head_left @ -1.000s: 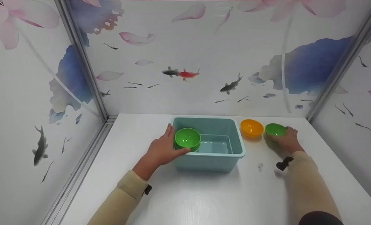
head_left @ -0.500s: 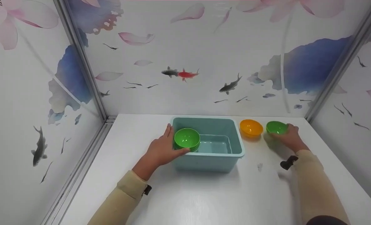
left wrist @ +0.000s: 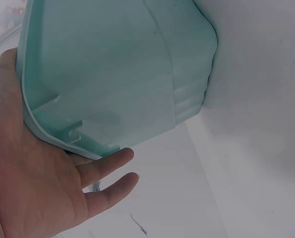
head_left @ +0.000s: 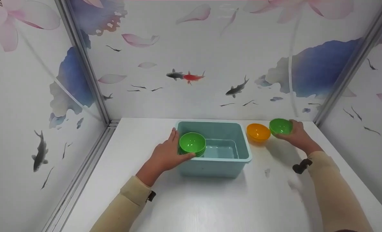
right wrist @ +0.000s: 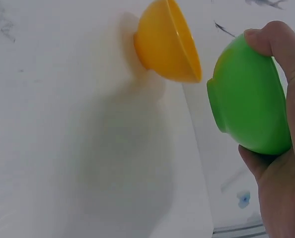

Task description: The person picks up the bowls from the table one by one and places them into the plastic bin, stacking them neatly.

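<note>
In the teal bin (head_left: pixel 224 165), stacked green bowls (head_left: pixel 192 143), count unclear.

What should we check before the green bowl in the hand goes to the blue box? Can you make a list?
1. Right hand grips the green bowl firmly: ok, thumb and fingers curl round it in the right wrist view.
2. Bowl lifted off the table: ok, it hangs above the surface.
3. Bowl clear of the orange bowl: ok but close; a small gap shows in the right wrist view.
4. Left hand steadies the teal bin: ok, it presses against the bin's left end.
5. Room in the bin: ok, bare floor lies beside the green bowl stack.
6. Bowl empty: cannot tell.
</note>
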{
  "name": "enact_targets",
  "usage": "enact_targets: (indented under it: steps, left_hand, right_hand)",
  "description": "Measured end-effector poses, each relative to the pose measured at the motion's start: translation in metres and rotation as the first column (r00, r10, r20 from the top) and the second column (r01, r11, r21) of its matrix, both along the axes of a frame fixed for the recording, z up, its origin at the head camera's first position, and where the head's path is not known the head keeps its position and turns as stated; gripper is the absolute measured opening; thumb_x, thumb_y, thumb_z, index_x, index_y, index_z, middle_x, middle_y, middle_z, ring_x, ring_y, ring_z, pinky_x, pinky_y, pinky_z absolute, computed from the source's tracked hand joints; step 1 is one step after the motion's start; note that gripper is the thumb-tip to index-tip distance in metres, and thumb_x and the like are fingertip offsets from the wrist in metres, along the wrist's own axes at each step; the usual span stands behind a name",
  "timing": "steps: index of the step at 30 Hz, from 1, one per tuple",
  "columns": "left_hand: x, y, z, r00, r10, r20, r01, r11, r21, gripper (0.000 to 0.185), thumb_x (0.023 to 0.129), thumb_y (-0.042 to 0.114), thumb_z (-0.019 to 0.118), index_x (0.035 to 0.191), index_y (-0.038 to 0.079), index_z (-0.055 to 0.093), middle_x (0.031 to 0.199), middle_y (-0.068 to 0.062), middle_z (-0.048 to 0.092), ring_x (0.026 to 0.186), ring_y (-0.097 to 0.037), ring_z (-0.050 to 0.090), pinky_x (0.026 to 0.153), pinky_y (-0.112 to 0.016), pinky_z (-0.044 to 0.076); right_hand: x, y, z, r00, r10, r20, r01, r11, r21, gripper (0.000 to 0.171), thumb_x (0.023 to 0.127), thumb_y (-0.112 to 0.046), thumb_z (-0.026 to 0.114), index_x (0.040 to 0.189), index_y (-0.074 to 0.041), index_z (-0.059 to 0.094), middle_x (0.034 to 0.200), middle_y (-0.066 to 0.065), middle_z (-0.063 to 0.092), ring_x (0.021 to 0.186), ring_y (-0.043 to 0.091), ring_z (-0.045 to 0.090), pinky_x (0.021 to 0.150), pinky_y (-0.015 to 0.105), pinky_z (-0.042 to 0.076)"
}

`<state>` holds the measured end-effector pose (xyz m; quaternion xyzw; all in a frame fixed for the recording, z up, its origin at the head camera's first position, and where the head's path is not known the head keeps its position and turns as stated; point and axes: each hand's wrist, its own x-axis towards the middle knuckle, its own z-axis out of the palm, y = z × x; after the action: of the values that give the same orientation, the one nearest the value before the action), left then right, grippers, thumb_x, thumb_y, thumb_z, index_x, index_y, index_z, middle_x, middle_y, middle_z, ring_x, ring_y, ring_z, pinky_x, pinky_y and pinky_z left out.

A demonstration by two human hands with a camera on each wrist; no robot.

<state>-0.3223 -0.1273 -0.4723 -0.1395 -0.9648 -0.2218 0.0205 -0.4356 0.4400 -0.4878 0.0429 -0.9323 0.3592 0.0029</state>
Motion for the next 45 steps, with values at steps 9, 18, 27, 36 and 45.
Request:
enact_targets:
  steps: [9, 18, 27, 36, 45]
  left_hand:
    - [0.002, 0.0, 0.001, 1.0, -0.008, 0.008, 0.008, 1.0, 0.006, 0.124, 0.094, 0.08, 0.066, 0.175, -0.001, 0.019, 0.183, -0.02, 0.016, 0.132, -0.047, 0.066, 0.106, -0.061, 0.054]
    - [-0.001, -0.001, -0.003, 1.0, -0.009, 0.012, 0.009, 1.0, -0.003, 0.125, 0.094, 0.082, 0.063, 0.176, 0.0, 0.017, 0.184, -0.017, 0.013, 0.139, -0.045, 0.062, 0.11, -0.062, 0.052]
    - [-0.004, -0.001, -0.006, 1.0, -0.006, 0.004, 0.006, 1.0, -0.003, 0.127, 0.093, 0.085, 0.062, 0.176, 0.002, 0.017, 0.184, -0.016, 0.013, 0.138, -0.046, 0.063, 0.109, -0.061, 0.052]
    - [-0.004, -0.001, -0.006, 1.0, -0.008, 0.007, 0.008, 1.0, -0.006, 0.128, 0.092, 0.087, 0.062, 0.176, 0.002, 0.016, 0.184, -0.015, 0.012, 0.138, -0.045, 0.063, 0.109, -0.06, 0.053]
    - [-0.003, -0.001, -0.005, 1.0, -0.005, 0.01, 0.005, 1.0, 0.001, 0.125, 0.094, 0.082, 0.064, 0.176, 0.002, 0.015, 0.184, -0.016, 0.012, 0.141, -0.045, 0.061, 0.109, -0.06, 0.052]
  right_hand:
    - [0.006, -0.037, 0.026, 0.993, 0.122, 0.007, -0.121, 0.992, -0.03, 0.116, 0.097, -0.044, 0.085, 0.171, 0.006, 0.011, 0.162, 0.034, 0.023, 0.143, 0.051, 0.04, 0.123, 0.068, 0.036]
    - [0.013, -0.068, 0.045, 0.98, 0.198, -0.031, -0.199, 0.977, -0.071, 0.108, 0.097, -0.037, 0.085, 0.171, 0.002, 0.018, 0.164, 0.031, 0.027, 0.141, 0.048, 0.042, 0.121, 0.065, 0.039]
    - [0.019, -0.092, 0.062, 0.974, 0.223, -0.036, -0.225, 0.971, -0.086, 0.11, 0.094, -0.038, 0.088, 0.172, 0.001, 0.021, 0.163, 0.03, 0.031, 0.142, 0.048, 0.044, 0.123, 0.066, 0.037]
    - [0.031, -0.116, 0.074, 0.961, 0.267, -0.077, -0.273, 0.959, -0.073, 0.107, 0.092, -0.035, 0.09, 0.172, -0.003, 0.024, 0.16, 0.026, 0.036, 0.139, 0.046, 0.047, 0.122, 0.065, 0.039]
    - [0.038, -0.138, 0.08, 0.949, 0.3, -0.102, -0.307, 0.95, -0.063, 0.106, 0.092, -0.034, 0.09, 0.17, 0.0, 0.027, 0.159, 0.028, 0.038, 0.138, 0.046, 0.048, 0.122, 0.064, 0.038]
